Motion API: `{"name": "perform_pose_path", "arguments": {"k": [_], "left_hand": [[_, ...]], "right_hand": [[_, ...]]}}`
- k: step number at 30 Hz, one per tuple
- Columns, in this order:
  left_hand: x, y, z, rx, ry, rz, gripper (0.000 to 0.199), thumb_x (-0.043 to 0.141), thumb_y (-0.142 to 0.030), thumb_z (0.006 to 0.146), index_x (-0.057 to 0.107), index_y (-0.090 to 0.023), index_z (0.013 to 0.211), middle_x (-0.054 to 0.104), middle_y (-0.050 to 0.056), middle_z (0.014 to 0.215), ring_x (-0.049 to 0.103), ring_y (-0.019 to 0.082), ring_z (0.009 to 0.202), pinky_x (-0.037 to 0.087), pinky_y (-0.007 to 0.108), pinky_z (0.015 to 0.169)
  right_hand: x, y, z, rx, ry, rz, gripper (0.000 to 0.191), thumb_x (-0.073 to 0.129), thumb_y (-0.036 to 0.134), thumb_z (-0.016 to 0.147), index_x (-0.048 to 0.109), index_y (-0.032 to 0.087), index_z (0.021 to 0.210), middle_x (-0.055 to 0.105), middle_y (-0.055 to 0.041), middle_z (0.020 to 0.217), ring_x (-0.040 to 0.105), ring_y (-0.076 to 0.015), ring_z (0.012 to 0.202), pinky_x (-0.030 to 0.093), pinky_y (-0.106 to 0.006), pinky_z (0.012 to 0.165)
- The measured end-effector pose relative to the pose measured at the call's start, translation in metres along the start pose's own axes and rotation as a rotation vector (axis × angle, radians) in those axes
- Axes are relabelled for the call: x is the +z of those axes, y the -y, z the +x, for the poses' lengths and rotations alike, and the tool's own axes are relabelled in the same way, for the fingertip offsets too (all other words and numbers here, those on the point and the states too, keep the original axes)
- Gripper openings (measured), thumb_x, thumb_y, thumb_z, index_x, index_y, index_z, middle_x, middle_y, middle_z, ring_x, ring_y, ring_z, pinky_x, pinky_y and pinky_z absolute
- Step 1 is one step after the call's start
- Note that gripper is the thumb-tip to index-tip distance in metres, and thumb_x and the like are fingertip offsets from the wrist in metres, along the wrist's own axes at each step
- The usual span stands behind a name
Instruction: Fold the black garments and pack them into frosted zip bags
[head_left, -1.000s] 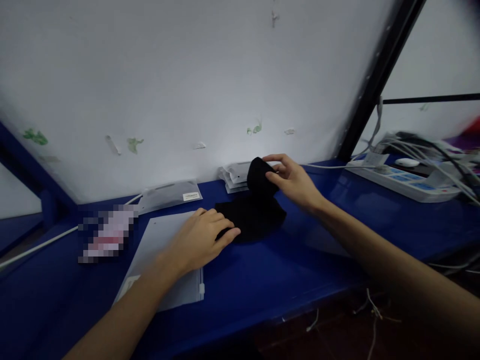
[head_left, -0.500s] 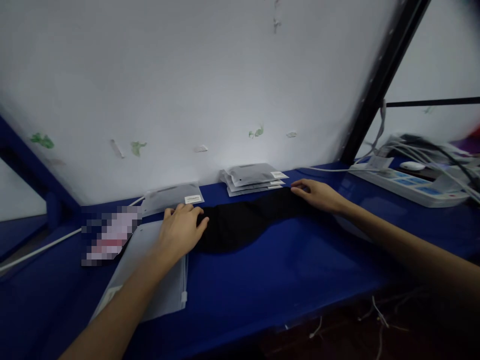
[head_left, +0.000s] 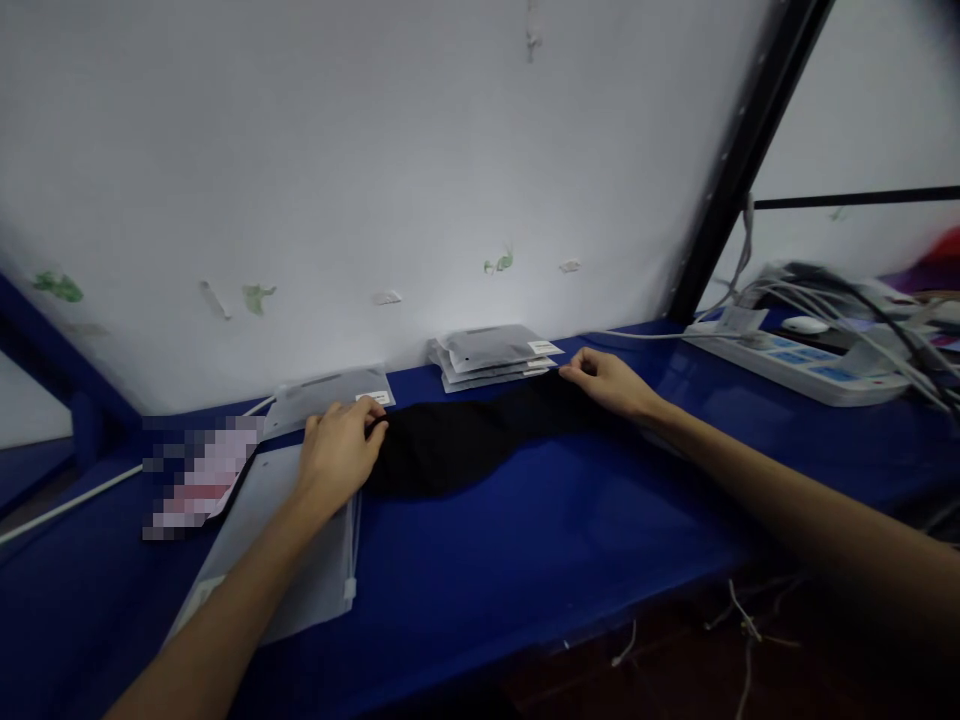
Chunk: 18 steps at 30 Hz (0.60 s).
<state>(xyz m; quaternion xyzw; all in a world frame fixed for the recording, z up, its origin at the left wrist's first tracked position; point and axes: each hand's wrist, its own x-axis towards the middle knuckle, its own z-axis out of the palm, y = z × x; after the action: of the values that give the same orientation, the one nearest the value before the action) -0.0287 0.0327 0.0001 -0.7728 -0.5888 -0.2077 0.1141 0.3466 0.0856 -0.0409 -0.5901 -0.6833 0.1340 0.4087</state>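
Note:
A long black piece of cloth (head_left: 450,445) lies stretched across the blue table, wider at its left part and narrower to the right. My left hand (head_left: 339,448) is at its left end, thumb and forefinger pinched together on the edge. At the upper right end my right hand (head_left: 611,383) pinches the cloth's corner with curled fingers. Under my left forearm lies a frosted zip bag (head_left: 319,560) with a white slider. Just behind my left hand rests another frosted bag (head_left: 330,385) with a white label.
Several labelled frosted bags (head_left: 491,347) are stacked against the white wall (head_left: 337,150). To the left lies a blurred-out pink and white item (head_left: 199,480) beside a white cable. A white power strip (head_left: 810,365) with tangled cables stands at the right. The blue table's (head_left: 525,560) front edge runs below.
The fingers of both hands have closed from a looser spread into pinches on the cloth's ends. The cloth stays in about the same place, while the view has shifted slightly.

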Motion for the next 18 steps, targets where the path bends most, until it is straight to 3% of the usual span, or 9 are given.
{"name": "perform_pose_path", "arguments": {"k": [4, 7, 10, 14, 18], "left_hand": [[-0.014, -0.002, 0.004, 0.02, -0.069, -0.139, 0.012, 0.054, -0.025, 0.088, 0.062, -0.02, 0.095, 0.071, 0.008, 0.092, 0.065, 0.027, 0.095, 0.048, 0.042, 0.083], [-0.036, -0.004, -0.009, 0.104, -0.106, -0.201, 0.012, 0.053, -0.028, 0.089, 0.061, -0.021, 0.097, 0.07, 0.006, 0.095, 0.066, 0.024, 0.091, 0.05, 0.039, 0.083], [-0.053, -0.006, -0.042, 0.21, -0.121, -0.153, 0.015, 0.05, -0.033, 0.092, 0.059, -0.025, 0.102, 0.068, 0.005, 0.098, 0.065, 0.025, 0.091, 0.05, 0.04, 0.079], [-0.055, -0.01, -0.099, 0.387, -0.048, -0.128, 0.012, 0.052, -0.031, 0.091, 0.06, -0.027, 0.099, 0.068, 0.002, 0.095, 0.064, 0.025, 0.091, 0.051, 0.04, 0.083], [-0.045, -0.014, -0.132, 0.443, -0.032, -0.146, 0.019, 0.052, -0.026, 0.091, 0.062, -0.029, 0.106, 0.07, 0.001, 0.103, 0.064, 0.023, 0.1, 0.052, 0.038, 0.088]], "right_hand": [[-0.007, 0.013, -0.004, -0.046, -0.111, 0.193, 0.027, 0.062, 0.044, 0.075, 0.048, 0.022, 0.078, 0.057, 0.0013, 0.071, 0.054, -0.0154, 0.066, 0.043, -0.031, 0.066], [-0.027, 0.024, -0.02, -0.128, -0.164, 0.265, 0.035, 0.065, 0.041, 0.073, 0.053, 0.021, 0.099, 0.062, -0.0018, 0.082, 0.06, -0.0189, 0.078, 0.048, -0.036, 0.077], [-0.055, 0.032, -0.054, -0.262, -0.155, 0.108, 0.041, 0.061, 0.034, 0.078, 0.056, 0.022, 0.117, 0.062, -0.0035, 0.09, 0.061, -0.0212, 0.088, 0.048, -0.04, 0.087], [-0.078, 0.028, -0.11, -0.386, 0.022, -0.151, 0.021, 0.054, 0.029, 0.084, 0.071, 0.027, 0.097, 0.064, -0.0066, 0.095, 0.062, -0.0249, 0.094, 0.051, -0.043, 0.086], [-0.076, 0.013, -0.151, -0.373, 0.1, -0.255, 0.022, 0.053, 0.03, 0.087, 0.073, 0.029, 0.096, 0.062, -0.0087, 0.119, 0.06, -0.0288, 0.11, 0.05, -0.05, 0.094]]}}
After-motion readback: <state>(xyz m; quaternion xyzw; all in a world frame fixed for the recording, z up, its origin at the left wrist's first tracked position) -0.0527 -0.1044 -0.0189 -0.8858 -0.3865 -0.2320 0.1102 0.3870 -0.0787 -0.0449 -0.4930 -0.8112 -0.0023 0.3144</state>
